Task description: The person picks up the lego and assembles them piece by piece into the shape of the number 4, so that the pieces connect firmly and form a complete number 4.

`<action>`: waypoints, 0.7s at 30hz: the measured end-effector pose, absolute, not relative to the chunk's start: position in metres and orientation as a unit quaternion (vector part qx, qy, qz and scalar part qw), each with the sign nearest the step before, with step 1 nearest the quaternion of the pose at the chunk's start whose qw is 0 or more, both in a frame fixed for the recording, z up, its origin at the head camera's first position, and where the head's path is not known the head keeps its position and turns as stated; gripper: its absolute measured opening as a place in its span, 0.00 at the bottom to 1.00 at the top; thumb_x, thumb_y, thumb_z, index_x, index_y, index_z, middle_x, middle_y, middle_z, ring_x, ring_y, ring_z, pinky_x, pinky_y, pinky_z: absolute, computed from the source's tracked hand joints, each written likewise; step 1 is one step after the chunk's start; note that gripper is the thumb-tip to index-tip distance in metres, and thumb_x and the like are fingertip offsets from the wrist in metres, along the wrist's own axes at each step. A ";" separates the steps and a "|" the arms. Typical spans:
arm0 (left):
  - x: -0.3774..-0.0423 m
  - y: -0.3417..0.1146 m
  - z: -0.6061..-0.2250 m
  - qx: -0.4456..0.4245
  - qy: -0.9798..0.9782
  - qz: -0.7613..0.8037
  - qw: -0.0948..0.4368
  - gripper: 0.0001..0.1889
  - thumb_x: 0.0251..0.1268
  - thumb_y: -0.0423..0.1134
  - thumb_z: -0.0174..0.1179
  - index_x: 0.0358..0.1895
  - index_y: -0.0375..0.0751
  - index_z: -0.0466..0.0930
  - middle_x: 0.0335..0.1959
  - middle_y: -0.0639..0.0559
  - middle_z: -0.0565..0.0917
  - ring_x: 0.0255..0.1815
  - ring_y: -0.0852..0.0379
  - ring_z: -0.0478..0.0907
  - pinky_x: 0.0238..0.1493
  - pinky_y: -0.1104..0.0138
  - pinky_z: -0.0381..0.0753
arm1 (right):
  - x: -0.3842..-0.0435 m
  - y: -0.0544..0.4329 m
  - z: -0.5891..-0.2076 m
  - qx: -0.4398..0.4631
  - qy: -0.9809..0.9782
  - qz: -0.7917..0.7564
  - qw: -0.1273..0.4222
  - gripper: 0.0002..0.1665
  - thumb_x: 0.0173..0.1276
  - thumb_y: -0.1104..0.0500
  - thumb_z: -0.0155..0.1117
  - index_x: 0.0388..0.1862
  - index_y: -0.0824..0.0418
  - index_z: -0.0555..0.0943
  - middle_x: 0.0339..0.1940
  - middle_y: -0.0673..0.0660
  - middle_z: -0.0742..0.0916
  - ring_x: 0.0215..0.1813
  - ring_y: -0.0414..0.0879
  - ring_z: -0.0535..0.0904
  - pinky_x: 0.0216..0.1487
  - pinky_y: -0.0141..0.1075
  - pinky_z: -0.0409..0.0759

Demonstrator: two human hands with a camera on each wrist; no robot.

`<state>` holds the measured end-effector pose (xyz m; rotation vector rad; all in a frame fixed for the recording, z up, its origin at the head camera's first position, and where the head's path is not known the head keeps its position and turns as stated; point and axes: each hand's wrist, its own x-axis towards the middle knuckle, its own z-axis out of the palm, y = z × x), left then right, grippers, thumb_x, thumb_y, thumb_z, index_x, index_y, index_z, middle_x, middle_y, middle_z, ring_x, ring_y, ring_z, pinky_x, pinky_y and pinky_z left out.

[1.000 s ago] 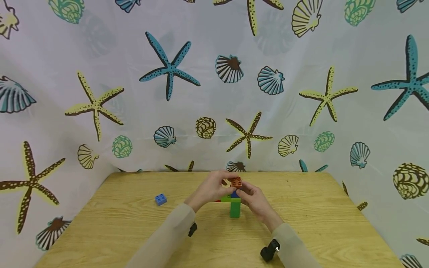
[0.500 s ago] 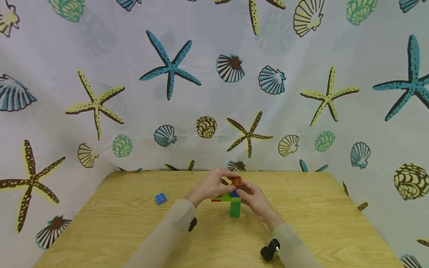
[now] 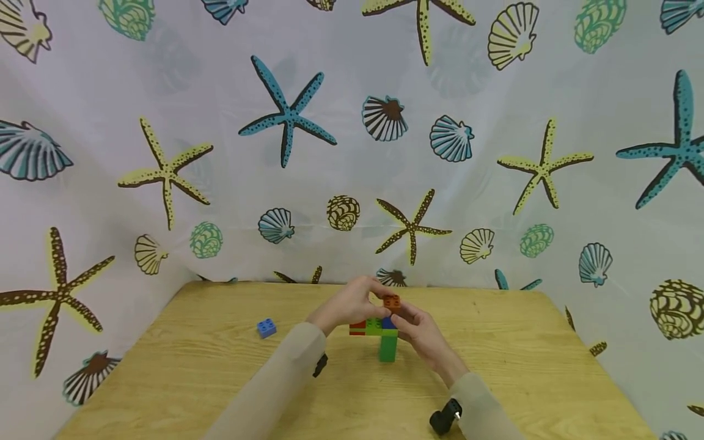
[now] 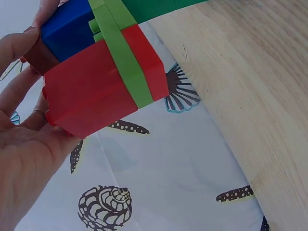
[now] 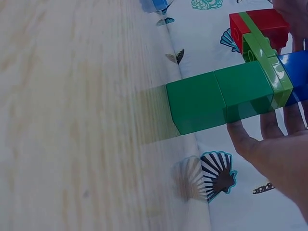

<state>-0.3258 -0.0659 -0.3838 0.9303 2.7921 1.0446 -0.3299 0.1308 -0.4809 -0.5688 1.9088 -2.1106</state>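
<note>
A small toy-brick structure stands near the table's far edge. Its upright is of green bricks (image 5: pixel 216 98), with a light green plate (image 4: pixel 126 57) across the top, carrying a red brick (image 4: pixel 96 86) and a dark blue brick (image 4: pixel 67 29). More red shows beneath the plate's far end. My left hand (image 3: pixel 351 304) pinches an orange-brown brick (image 3: pixel 392 302) on top of the dark blue one. My right hand (image 3: pixel 426 338) grips the structure from the right, thumb at the dark blue brick and fingers behind. Whether the orange-brown brick is fully seated cannot be told.
A loose blue brick (image 3: pixel 266 329) lies on the wooden table (image 3: pixel 192 379), left of the structure. Close behind the table hangs a white curtain (image 3: pixel 308 177) with starfish and shell prints. Black wrist cameras are strapped to both sleeves.
Both hands keep nearly the same place on the bricks. The left hand has shifted slightly, leaving more of the red brick visible. The head view has tilted a little.
</note>
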 end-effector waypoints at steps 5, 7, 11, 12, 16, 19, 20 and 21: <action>-0.321 -0.068 -0.389 0.290 0.893 0.344 0.011 0.18 0.65 0.40 0.65 0.58 0.49 0.83 0.49 0.55 0.81 0.49 0.54 0.73 0.49 0.59 0.77 | -0.327 0.127 -0.480 -0.184 0.637 -0.740 0.116 0.32 0.74 0.48 0.59 0.71 0.61 0.69 0.65 0.55 0.78 0.65 0.47 0.73 0.65 0.50 0.72; -0.320 -0.069 -0.392 0.287 0.892 0.348 0.009 0.19 0.66 0.42 0.64 0.60 0.50 0.81 0.49 0.54 0.79 0.47 0.55 0.72 0.49 0.59 0.77 | -0.325 0.125 -0.478 -0.178 0.634 -0.745 0.113 0.30 0.74 0.47 0.58 0.68 0.62 0.71 0.60 0.51 0.79 0.62 0.46 0.74 0.65 0.50 0.71; -0.321 -0.070 -0.398 0.287 0.888 0.358 0.001 0.20 0.67 0.43 0.64 0.62 0.53 0.80 0.48 0.54 0.77 0.47 0.56 0.71 0.52 0.58 0.78 | -0.322 0.121 -0.473 -0.165 0.633 -0.749 0.103 0.29 0.75 0.46 0.56 0.66 0.64 0.71 0.54 0.48 0.81 0.58 0.45 0.76 0.61 0.46 0.74; -0.321 -0.071 -0.400 0.289 0.887 0.359 -0.001 0.21 0.67 0.43 0.64 0.62 0.54 0.79 0.48 0.55 0.77 0.47 0.57 0.71 0.52 0.58 0.77 | -0.321 0.120 -0.472 -0.158 0.633 -0.751 0.099 0.29 0.75 0.46 0.55 0.65 0.64 0.71 0.53 0.48 0.81 0.57 0.45 0.76 0.59 0.44 0.75; -0.321 -0.071 -0.405 0.296 0.883 0.364 -0.007 0.22 0.67 0.44 0.63 0.64 0.55 0.78 0.49 0.56 0.77 0.45 0.57 0.71 0.47 0.62 0.74 | -0.316 0.115 -0.467 -0.129 0.630 -0.762 0.076 0.28 0.74 0.43 0.56 0.61 0.63 0.74 0.50 0.49 0.82 0.53 0.44 0.78 0.54 0.41 0.75; -0.321 -0.071 -0.407 0.299 0.879 0.370 -0.015 0.22 0.67 0.43 0.63 0.64 0.55 0.78 0.48 0.57 0.77 0.44 0.57 0.70 0.42 0.64 0.71 | -0.316 0.111 -0.464 -0.115 0.630 -0.765 0.064 0.28 0.71 0.41 0.59 0.57 0.62 0.77 0.49 0.49 0.83 0.52 0.44 0.78 0.55 0.43 0.74; -0.321 -0.072 -0.408 0.302 0.877 0.373 -0.020 0.21 0.67 0.43 0.63 0.64 0.54 0.78 0.47 0.56 0.77 0.44 0.57 0.70 0.41 0.64 0.71 | -0.316 0.110 -0.464 -0.111 0.630 -0.766 0.062 0.28 0.71 0.41 0.60 0.57 0.62 0.78 0.50 0.50 0.83 0.52 0.45 0.78 0.57 0.45 0.74; -0.321 -0.072 -0.409 0.304 0.875 0.375 -0.025 0.21 0.67 0.43 0.63 0.63 0.53 0.78 0.47 0.56 0.77 0.44 0.57 0.70 0.40 0.65 0.70 | -0.316 0.110 -0.463 -0.107 0.631 -0.766 0.061 0.27 0.71 0.41 0.60 0.56 0.61 0.78 0.50 0.50 0.83 0.52 0.45 0.78 0.57 0.46 0.73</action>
